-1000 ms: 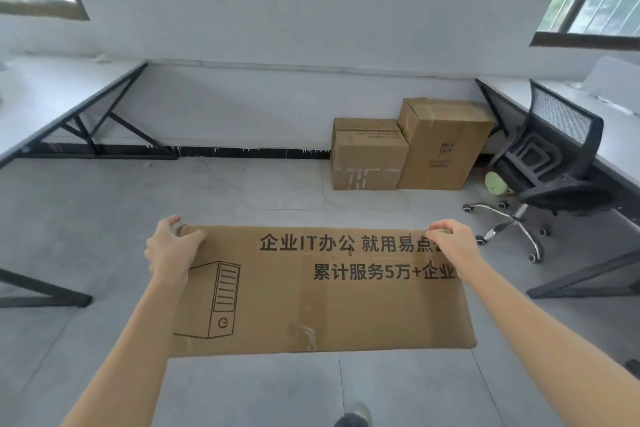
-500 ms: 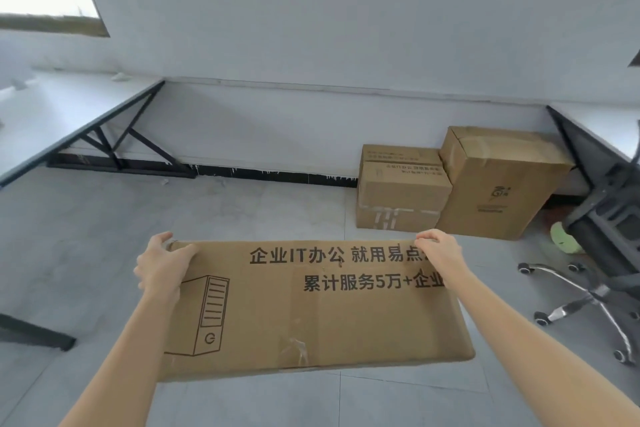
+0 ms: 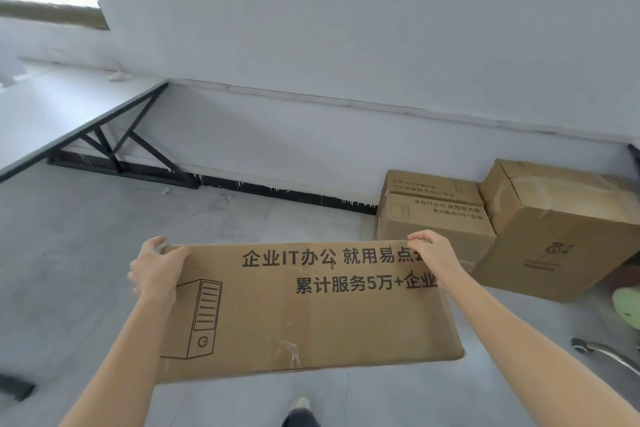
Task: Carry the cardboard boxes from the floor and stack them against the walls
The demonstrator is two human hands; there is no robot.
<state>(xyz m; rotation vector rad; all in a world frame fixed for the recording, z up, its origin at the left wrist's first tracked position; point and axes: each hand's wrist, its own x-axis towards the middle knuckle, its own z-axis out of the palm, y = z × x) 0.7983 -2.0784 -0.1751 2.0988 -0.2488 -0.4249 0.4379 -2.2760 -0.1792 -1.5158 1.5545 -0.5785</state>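
Box [image 3: 311, 308] is held in the air at arm's length, printed face up, with its long axis running left-right across the body, roughly parallel to the wall [image 3: 346, 87].

Left hand [image 3: 157, 270] grips the far-left corner, thumb on the top face and fingers curled round the end. Right hand [image 3: 431, 253] grips the far-right corner, fingers hooked over the far edge. Fingertips are hidden on both.

Two boxes sit on the floor [image 3: 242, 218] against the wall, ahead and to the right: small box [image 3: 433, 218] and, touching its right side, big box [image 3: 561, 236]. The small box is just beyond the right hand and well off from the left.

Likely drop spot is on the small box or at the wall's foot left of it. The box probably needs to go forward and right, right end leading and long axis kept along the wall. Desk [image 3: 52, 121] stands at far left.
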